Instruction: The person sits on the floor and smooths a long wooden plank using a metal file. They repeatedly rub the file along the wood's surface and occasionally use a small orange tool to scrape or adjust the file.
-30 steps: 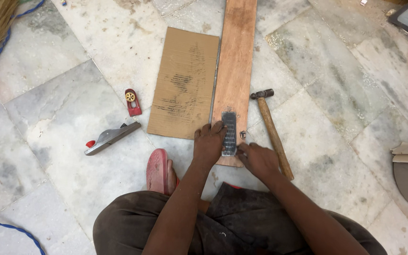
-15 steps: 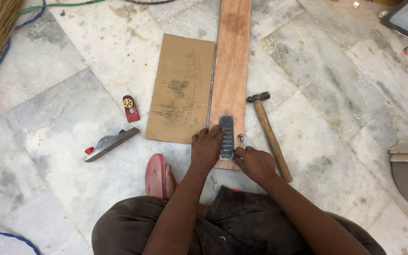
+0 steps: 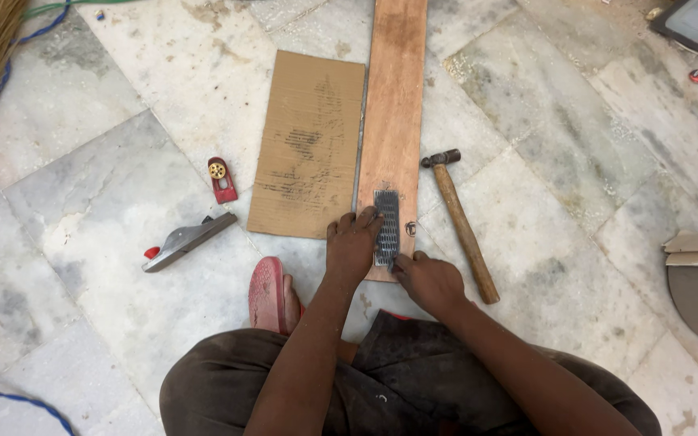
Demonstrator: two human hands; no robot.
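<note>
Two hands are set on one rasp [image 3: 387, 228], laid flat along the near end of a plank [image 3: 392, 121] so that its toothed face bears on the wood. The left hand [image 3: 351, 246] is pressed against the rasp's side, fingers closed round its edge; the right hand [image 3: 428, 280] is pinched on its near tip, at 6 o'clock. Cardboard [image 3: 309, 145] is laid at 9 o'clock of the plank, touching it. A hammer [image 3: 462, 224] is kept within reach at 3 o'clock. A plane [image 3: 186, 240] and a red gauge [image 3: 220, 178] lie farther off at 9 o'clock.
</note>
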